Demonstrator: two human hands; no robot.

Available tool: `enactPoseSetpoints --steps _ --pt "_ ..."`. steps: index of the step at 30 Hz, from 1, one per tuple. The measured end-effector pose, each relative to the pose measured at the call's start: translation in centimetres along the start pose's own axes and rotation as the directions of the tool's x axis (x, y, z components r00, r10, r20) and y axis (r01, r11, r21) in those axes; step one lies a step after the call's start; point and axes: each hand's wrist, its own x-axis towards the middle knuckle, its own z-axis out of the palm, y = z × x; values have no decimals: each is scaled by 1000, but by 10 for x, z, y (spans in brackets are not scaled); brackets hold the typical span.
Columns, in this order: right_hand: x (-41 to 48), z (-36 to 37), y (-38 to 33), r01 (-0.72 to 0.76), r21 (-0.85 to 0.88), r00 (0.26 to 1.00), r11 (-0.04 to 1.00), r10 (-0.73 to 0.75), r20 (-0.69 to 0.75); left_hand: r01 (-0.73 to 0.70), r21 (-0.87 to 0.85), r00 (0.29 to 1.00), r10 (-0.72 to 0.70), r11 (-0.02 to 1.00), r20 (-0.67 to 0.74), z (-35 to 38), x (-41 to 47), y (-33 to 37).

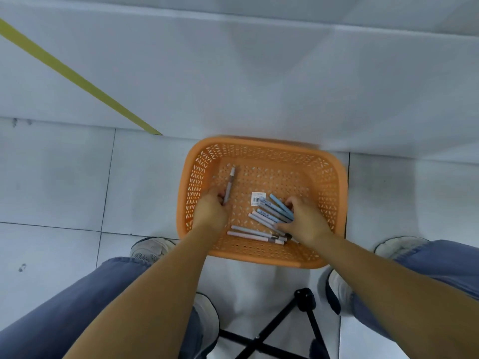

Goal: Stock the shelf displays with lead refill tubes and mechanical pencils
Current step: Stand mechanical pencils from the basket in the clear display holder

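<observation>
Floor tiles point(64, 177) under orange basket point(259, 142); no shelf display or lead refill tubes in view. Left hand point(211, 208) gripping single pencil point(229, 185) near left wall. Right hand point(303, 218) curled round main bunch of mechanical pencils point(269, 213); two more by front wall. White label point(258, 198) mid-basket. Judged: pickup stage, remaining pencils not yet shelved.
</observation>
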Motion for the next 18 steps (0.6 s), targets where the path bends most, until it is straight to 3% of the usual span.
enactPoseSetpoints --steps 9,13,18 --pt "-8 11 -12 17 -66 1000 998 -16 11 179 -335 973 -117 925 197 -3 -17 1" --pt "-11 -7 -14 -78 203 997 976 77 12 244 -518 953 -103 820 286 -3 -33 10" --pt "-25 -59 -41 -102 629 995 771 86 55 215 -536 937 -19 816 348 -22 -57 46"
